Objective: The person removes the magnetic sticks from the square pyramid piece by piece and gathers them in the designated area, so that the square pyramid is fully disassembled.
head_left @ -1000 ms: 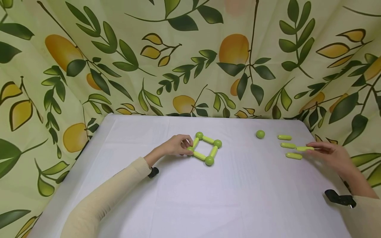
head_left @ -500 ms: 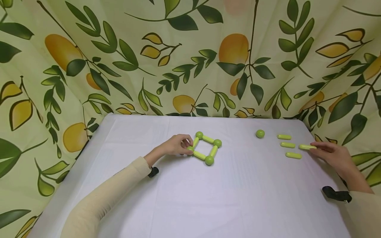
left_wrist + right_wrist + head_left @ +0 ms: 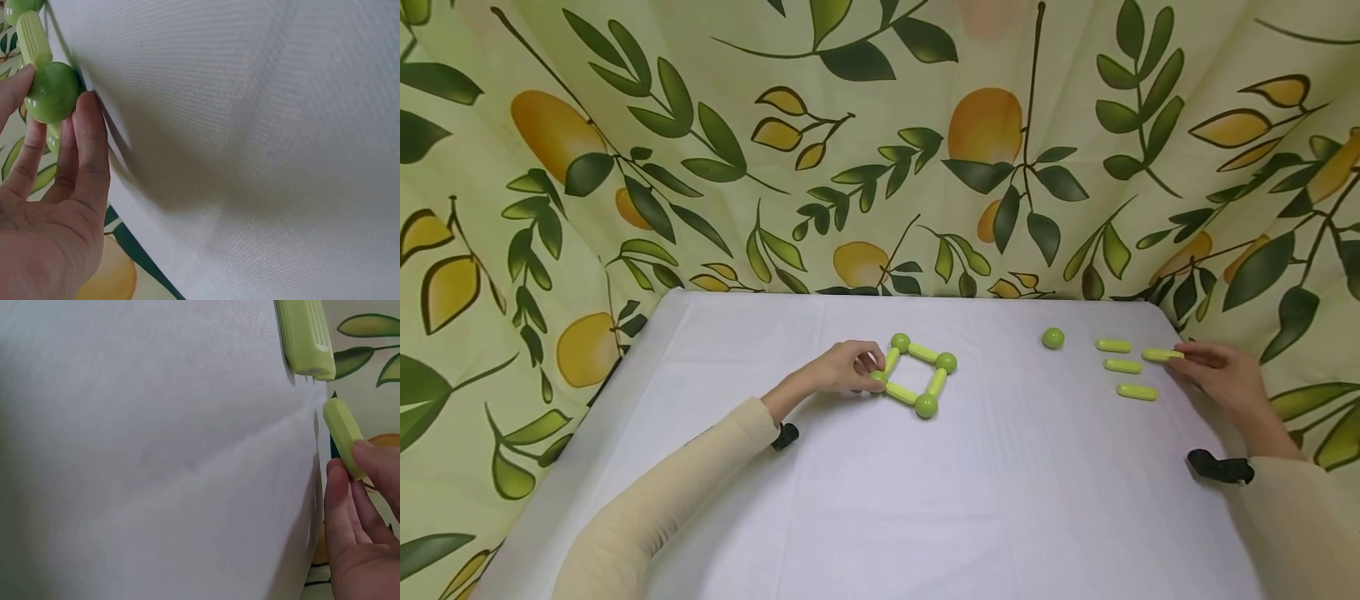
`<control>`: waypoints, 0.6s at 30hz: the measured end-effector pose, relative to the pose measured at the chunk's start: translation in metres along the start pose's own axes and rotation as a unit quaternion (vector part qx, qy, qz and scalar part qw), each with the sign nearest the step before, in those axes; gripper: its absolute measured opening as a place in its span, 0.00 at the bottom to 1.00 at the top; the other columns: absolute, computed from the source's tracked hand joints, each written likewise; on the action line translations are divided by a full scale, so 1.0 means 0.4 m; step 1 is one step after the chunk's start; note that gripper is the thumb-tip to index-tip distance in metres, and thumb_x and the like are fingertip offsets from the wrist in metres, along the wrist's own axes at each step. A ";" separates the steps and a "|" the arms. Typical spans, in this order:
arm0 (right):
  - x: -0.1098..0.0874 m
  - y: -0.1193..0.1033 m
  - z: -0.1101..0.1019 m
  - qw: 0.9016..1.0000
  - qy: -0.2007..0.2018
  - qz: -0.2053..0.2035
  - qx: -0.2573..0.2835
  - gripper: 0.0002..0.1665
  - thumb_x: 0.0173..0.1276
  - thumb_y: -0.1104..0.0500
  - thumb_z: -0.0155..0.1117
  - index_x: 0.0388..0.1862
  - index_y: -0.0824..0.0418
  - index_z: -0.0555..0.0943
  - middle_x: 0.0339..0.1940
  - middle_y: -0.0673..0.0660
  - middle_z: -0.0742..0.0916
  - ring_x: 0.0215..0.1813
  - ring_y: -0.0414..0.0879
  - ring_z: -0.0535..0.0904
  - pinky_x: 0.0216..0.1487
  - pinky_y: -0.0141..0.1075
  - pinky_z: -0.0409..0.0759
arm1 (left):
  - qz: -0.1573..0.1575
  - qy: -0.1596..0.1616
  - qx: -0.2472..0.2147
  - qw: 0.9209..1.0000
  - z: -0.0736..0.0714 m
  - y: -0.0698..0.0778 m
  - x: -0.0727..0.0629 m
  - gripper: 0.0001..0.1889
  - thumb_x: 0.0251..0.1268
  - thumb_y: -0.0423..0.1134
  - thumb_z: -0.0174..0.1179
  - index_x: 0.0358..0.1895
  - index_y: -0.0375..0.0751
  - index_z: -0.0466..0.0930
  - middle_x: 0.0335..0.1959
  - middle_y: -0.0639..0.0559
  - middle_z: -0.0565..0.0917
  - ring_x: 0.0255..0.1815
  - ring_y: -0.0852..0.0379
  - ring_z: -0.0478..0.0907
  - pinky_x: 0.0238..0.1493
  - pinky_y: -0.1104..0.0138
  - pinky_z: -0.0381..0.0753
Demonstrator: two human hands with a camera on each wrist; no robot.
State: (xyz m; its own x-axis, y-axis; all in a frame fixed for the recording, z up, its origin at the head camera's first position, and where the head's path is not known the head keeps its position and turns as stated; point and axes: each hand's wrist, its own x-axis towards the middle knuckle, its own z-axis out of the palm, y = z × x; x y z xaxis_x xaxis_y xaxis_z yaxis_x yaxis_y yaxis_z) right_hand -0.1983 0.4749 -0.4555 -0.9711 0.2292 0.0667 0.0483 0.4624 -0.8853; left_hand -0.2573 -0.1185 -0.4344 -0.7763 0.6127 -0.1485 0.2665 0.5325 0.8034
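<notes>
A square of light green rods (image 3: 901, 392) and darker green balls (image 3: 927, 406) lies on the white table. My left hand (image 3: 848, 367) pinches the ball (image 3: 54, 92) at its left corner between thumb and fingers. Far to the right, my right hand (image 3: 1223, 377) pinches one end of a light green rod (image 3: 344, 437) between thumb and fingertips, its other end pointing left. Three more rods (image 3: 1123, 366) lie spaced apart just left of that hand. The nearest of them, a ridged rod (image 3: 306, 337), shows large in the right wrist view.
A loose green ball (image 3: 1053, 337) rests near the back of the table, left of the rods. The white cloth-covered table (image 3: 970, 508) ends at a fruit-patterned curtain (image 3: 880, 150) behind and at both sides.
My right hand, holding the rod, first drew it slightly right, away from the other rods, then carried it back and a little left. My left hand stays on the corner ball.
</notes>
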 end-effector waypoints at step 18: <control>0.019 -0.019 0.026 0.996 0.005 -0.005 -0.089 0.23 0.70 0.63 0.70 0.53 0.80 0.77 0.29 0.28 0.80 0.32 0.24 0.75 0.30 0.21 0.76 | 0.006 0.002 0.018 1.000 -0.001 0.002 -0.002 0.13 0.61 0.32 0.74 0.44 0.39 0.79 0.41 0.46 0.82 0.39 0.55 0.82 0.35 0.66 0.84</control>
State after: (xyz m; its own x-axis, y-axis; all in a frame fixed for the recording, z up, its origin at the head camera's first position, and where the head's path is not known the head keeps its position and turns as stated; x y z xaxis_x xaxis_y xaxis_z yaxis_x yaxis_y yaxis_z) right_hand -0.2084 0.4642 -0.4532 -0.9693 0.2321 0.0811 0.0800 0.6095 -0.7887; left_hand -0.2567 -0.1188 -0.4334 -0.7750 0.6170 -0.1363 0.2968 0.5459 0.7835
